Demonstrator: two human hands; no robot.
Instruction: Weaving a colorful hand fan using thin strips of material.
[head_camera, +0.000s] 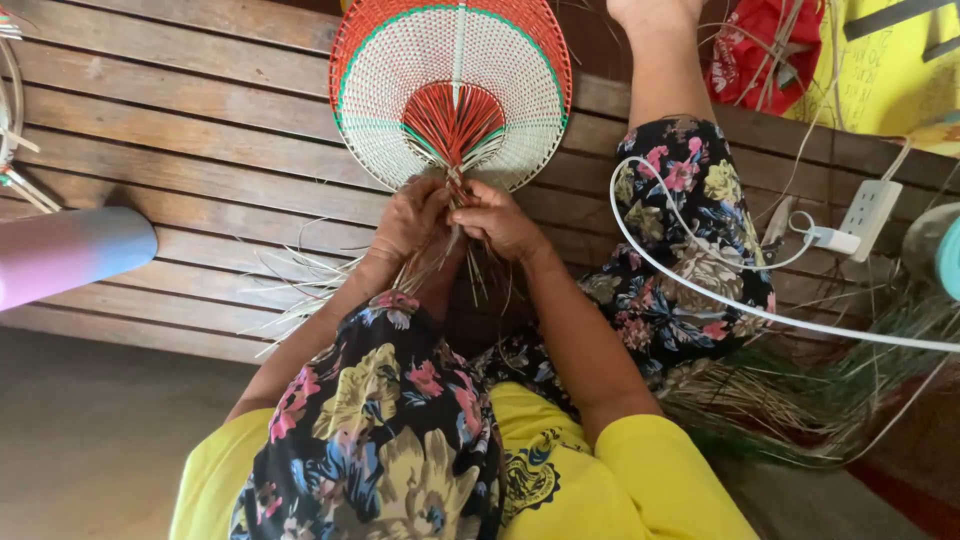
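Both hands were bunched right at the base of the woven fan (450, 90), where the loose strips (440, 255) came together. The left hand (412, 218) was closed around that bundle just below the fan, and the right hand (497, 220) was pinching the same strips from the other side, touching the left. Looked like a tight grip, though the fingertips were hidden. The fan lay flat on the wooden slat floor (180, 120), above the hands. A white cable (700, 290) ran over the knee to the right of the fan, toward a power strip (870, 215).

Fan's (450, 90) top beyond frame edge
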